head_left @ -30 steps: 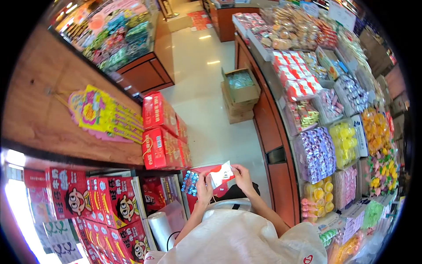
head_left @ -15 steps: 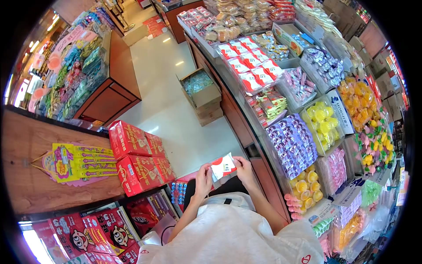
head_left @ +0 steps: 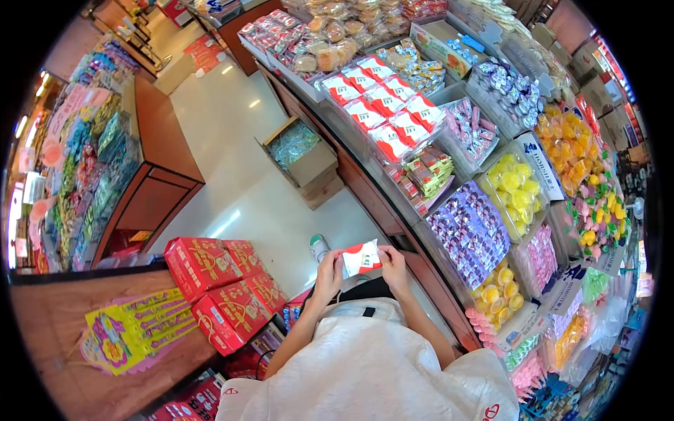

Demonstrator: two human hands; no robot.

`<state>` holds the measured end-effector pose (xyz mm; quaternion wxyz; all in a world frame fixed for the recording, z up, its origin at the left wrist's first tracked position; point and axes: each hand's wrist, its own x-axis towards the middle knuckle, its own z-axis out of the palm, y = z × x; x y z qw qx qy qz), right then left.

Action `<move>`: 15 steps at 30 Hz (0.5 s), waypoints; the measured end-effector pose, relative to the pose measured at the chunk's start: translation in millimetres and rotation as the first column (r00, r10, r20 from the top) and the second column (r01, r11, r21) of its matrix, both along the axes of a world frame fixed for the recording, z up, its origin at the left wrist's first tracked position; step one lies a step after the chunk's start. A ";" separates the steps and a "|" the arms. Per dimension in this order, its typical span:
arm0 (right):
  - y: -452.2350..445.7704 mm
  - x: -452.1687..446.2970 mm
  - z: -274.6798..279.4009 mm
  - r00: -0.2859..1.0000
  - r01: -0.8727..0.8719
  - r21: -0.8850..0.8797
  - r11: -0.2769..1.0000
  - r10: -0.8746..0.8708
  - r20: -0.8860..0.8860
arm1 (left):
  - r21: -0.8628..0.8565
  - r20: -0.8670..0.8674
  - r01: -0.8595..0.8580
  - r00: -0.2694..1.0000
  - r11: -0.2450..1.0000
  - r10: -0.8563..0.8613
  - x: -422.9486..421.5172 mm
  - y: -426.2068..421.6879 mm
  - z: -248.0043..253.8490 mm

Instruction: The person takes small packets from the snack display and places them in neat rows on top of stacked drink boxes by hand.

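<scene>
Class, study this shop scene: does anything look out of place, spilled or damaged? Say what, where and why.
Mildly, yes: an open cardboard box stands in the walkway beside the counter, where it might obstruct people. I see nothing spilled or damaged; the packet between the left hand and right hand seems intact.

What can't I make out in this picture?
In the head view:
Red-and-white packet between the left hand and right hand: back turned away; fine print too small.
Lower carton: contents, hidden by the open carton above.
Lowest red boxes: cut off by the bottom edge.
</scene>
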<state>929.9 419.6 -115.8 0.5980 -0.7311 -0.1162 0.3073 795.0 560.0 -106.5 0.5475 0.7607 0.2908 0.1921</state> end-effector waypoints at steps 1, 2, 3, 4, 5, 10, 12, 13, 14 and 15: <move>12.8 4.1 7.5 1.000 0.023 -0.028 0.999 -0.023 0.004 | 0.007 -0.051 0.034 0.998 0.999 -0.034 4.8 15.5 2.1; 24.5 8.4 8.6 0.998 0.039 -0.019 0.999 -0.038 0.053 | 0.013 -0.029 0.047 0.999 0.999 -0.046 10.5 28.1 3.4; 38.2 9.9 6.8 0.994 0.052 -0.007 0.999 -0.051 0.097 | 0.022 -0.011 0.057 0.998 0.998 -0.057 15.1 43.4 10.0; 54.9 12.5 4.3 0.988 0.064 0.012 0.998 -0.065 0.142 | 0.038 0.008 0.067 0.998 0.997 -0.067 19.4 60.7 14.2; 71.1 14.3 1.2 0.985 0.087 0.049 0.995 -0.093 0.142 | 0.047 0.019 0.081 0.996 0.996 -0.082 20.9 77.0 8.8; 144.9 21.6 21.8 0.977 0.188 0.176 0.966 -0.202 0.065 | -0.149 0.077 0.098 0.993 0.984 -0.087 39.4 147.4 7.5; 168.1 20.5 30.2 0.956 0.266 0.279 0.923 -0.290 0.044 | -0.193 0.132 0.111 0.987 0.975 -0.086 53.9 168.2 6.0; 175.3 20.0 34.8 0.945 0.300 0.299 0.906 -0.326 0.040 | -0.271 0.153 0.129 0.984 0.954 -0.089 61.2 175.7 5.4; 181.0 19.8 39.9 0.931 0.335 0.319 0.887 -0.364 0.035 | -0.347 0.171 0.148 0.981 0.926 -0.093 69.7 181.8 5.0; 184.5 21.4 42.1 0.914 0.371 0.339 0.865 -0.405 0.031 | -0.420 0.190 0.171 0.977 0.891 -0.098 78.4 187.2 2.6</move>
